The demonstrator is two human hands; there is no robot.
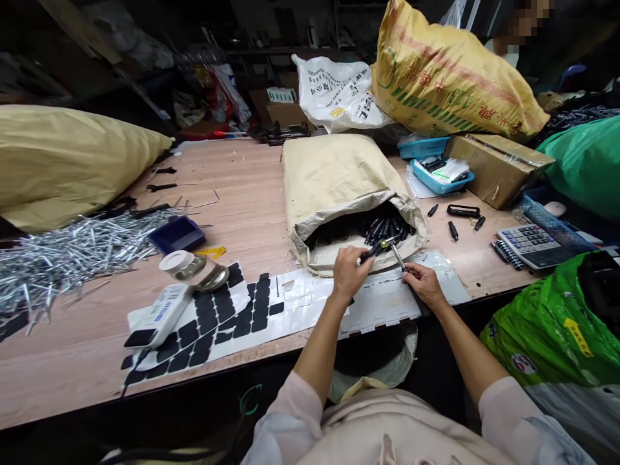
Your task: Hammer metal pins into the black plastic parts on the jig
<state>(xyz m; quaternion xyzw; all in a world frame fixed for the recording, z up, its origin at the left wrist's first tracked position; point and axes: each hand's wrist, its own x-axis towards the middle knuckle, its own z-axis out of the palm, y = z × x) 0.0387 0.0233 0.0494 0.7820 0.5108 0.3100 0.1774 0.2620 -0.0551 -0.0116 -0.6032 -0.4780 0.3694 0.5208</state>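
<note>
My left hand (pixel 349 271) is closed around a slim black handle (pixel 372 251) with a yellow-green piece near its far end. My right hand (pixel 423 283) grips a silver metal rod (pixel 399 257) that points up and left, its tip close to that yellow-green piece; whether the two touch I cannot tell. Both hands are at the mouth of a beige woven sack (pixel 339 169) lying on the table. Inside the opening lies a heap of black handles (pixel 387 223). Below the hands, a white sheet (pixel 382 303) covers the table's front edge.
To the left are a pile of metal rods (pixel 97 248), a dark blue tray (pixel 177 234), a lidded jar (pixel 196 268) and black adhesive pads (pixel 242 313). Blue baskets (pixel 440 186), a cardboard box (pixel 498 165), a calculator (pixel 527 242) and a green bag (pixel 547 323) stand right.
</note>
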